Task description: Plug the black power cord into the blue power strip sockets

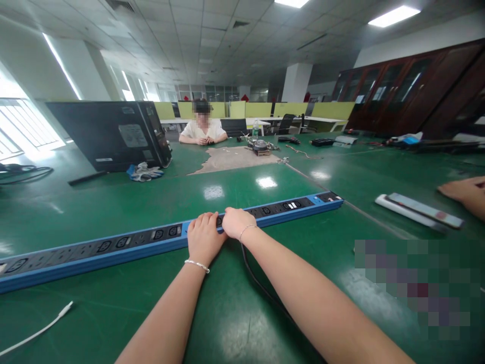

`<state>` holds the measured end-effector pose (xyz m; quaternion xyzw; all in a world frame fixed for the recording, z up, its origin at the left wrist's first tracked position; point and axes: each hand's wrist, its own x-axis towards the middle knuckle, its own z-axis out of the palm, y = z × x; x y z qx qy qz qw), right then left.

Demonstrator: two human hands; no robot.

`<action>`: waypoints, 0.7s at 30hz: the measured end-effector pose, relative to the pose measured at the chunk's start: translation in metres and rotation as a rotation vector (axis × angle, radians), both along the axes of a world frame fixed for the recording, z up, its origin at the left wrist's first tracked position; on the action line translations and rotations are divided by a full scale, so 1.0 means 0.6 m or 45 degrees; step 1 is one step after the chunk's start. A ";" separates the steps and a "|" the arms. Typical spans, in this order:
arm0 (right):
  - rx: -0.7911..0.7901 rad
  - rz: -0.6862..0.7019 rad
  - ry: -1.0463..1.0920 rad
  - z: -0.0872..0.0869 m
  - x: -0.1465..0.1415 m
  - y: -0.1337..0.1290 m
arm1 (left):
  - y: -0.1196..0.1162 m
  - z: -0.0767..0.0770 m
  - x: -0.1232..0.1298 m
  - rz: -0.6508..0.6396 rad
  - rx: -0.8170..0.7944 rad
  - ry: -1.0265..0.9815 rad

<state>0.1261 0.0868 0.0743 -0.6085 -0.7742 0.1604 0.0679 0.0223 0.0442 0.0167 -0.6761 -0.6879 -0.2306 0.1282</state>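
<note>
A long blue power strip with black sockets lies slantwise across the green table, its right end farther from me. My left hand is laid over the strip near its middle, fingers curled round its far edge. Right beside it, my right hand is closed on the strip, with its fingertips hidden from view. The two hands touch or nearly touch. A black cable runs from beneath my right wrist along the forearm to the bottom edge; its upper end is hidden.
A black computer case lies at left, with gloves beside it. A white cable lies near left. Across the table sits a person. At right, another person's hand is near a white, flat object.
</note>
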 end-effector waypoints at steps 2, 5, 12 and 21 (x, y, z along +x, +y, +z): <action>0.002 -0.005 0.039 -0.006 0.002 0.005 | -0.003 0.003 0.003 0.005 -0.025 0.009; 0.011 0.099 0.105 -0.011 0.012 0.012 | -0.008 0.007 0.006 0.022 -0.076 0.020; 0.500 0.085 0.065 -0.030 0.086 0.013 | -0.005 0.028 -0.008 -0.037 -0.290 -0.049; 0.808 0.156 0.185 -0.106 0.139 0.034 | -0.010 0.087 0.095 0.144 -0.352 -0.016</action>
